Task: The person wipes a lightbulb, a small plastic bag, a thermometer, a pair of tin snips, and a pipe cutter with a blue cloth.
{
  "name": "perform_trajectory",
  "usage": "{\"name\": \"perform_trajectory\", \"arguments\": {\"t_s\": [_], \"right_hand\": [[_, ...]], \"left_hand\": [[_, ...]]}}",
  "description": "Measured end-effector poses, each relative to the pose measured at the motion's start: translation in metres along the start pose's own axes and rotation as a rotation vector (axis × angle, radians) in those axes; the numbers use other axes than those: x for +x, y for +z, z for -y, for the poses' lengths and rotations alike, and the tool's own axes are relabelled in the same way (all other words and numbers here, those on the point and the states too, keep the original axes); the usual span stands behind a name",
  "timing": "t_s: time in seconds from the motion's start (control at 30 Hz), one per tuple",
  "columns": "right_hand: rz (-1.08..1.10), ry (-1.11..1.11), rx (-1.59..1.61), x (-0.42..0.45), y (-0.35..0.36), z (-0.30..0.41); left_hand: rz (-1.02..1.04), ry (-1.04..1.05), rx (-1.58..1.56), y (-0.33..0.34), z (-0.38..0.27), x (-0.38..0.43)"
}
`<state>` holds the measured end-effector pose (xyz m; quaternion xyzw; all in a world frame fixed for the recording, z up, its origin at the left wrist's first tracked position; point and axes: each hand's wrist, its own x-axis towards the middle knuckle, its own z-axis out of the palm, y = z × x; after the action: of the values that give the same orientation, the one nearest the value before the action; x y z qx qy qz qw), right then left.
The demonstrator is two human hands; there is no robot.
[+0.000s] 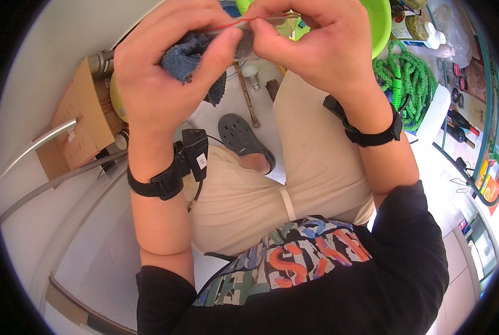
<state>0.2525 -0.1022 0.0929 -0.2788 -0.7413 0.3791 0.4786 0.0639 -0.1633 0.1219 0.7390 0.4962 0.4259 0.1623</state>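
Note:
Near the top of the view, a clear plastic zip bag [286, 27] with a red seal line is stretched between my two hands. My left hand [157, 75] pinches the bag's left end between thumb and fingers. Also tucked in that palm is a dark blue terry cloth [181, 60], part of which hangs below the thumb. My right hand [320, 52] pinches the bag's top edge near the middle, its thumb beside the red line. Fingers and cloth partly hide the bag, so its contents cannot be made out.
Beyond my right hand is a lime green basin [382, 25], with a coiled green hose [415, 81] below it. On the floor lie a rusty metal wrench [246, 96] and a light bulb [252, 77]. A cardboard box [79, 117] stands left; wine bottles [461, 125] lie right.

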Motion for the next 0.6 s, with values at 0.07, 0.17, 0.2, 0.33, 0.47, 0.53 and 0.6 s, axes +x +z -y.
{"name": "perform_trajectory", "arguments": {"t_s": [0.07,0.17,0.2,0.33,0.47,0.53,0.6], "right_hand": [[-0.005,0.012,0.027,0.000,0.001,0.000],[-0.013,0.035,0.026,0.000,0.003,0.001],[-0.014,0.031,0.016,0.000,0.003,0.001],[-0.021,-0.054,-0.008,0.001,0.006,-0.005],[0.010,-0.095,-0.105,0.005,0.003,0.005],[-0.033,-0.164,-0.095,0.007,0.003,-0.001],[-0.061,-0.181,-0.068,0.006,0.003,-0.004]], "left_hand": [[0.002,-0.043,-0.011,0.004,-0.007,0.003],[0.007,-0.051,-0.016,0.004,-0.002,-0.001],[-0.001,-0.032,-0.014,0.004,0.000,-0.001],[-0.021,-0.001,-0.005,0.005,0.000,-0.001],[-0.049,0.032,0.031,0.009,-0.002,-0.001],[-0.048,0.033,0.048,0.009,-0.003,-0.001],[-0.044,0.032,0.070,0.008,-0.005,-0.002]]}}
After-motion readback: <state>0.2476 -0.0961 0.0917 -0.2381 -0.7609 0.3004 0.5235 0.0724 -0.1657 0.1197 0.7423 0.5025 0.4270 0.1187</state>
